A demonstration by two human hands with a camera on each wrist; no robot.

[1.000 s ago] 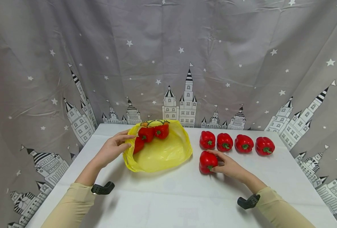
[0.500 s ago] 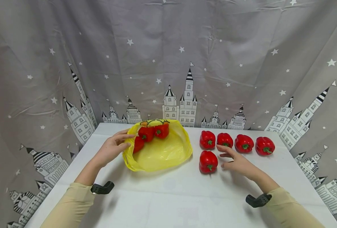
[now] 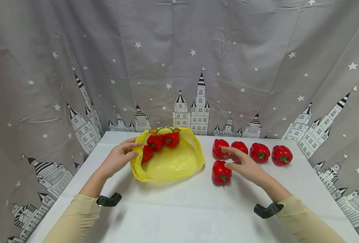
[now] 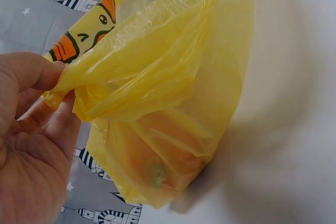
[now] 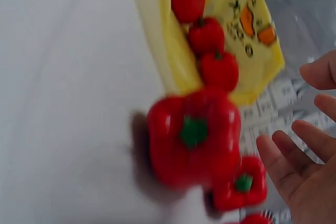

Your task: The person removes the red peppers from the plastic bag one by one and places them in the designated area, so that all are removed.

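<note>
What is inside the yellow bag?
Three red peppers show inside the yellow bag, toward its left and far side. The left edge, pinched by the left hand, partly covers the leftmost pepper. Anything beneath the peppers cannot be seen.

Right hand [image 5: 307,171]: fingers extended and apart. Foremost pepper [image 5: 197,145]: red, green-stemmed, blurred, beside the hand. Second pepper [image 5: 241,195]: near the fingertips. Farther from the hand, printed yellow bag [image 5: 265,59] contains three red peppers [image 5: 206,38].
</note>
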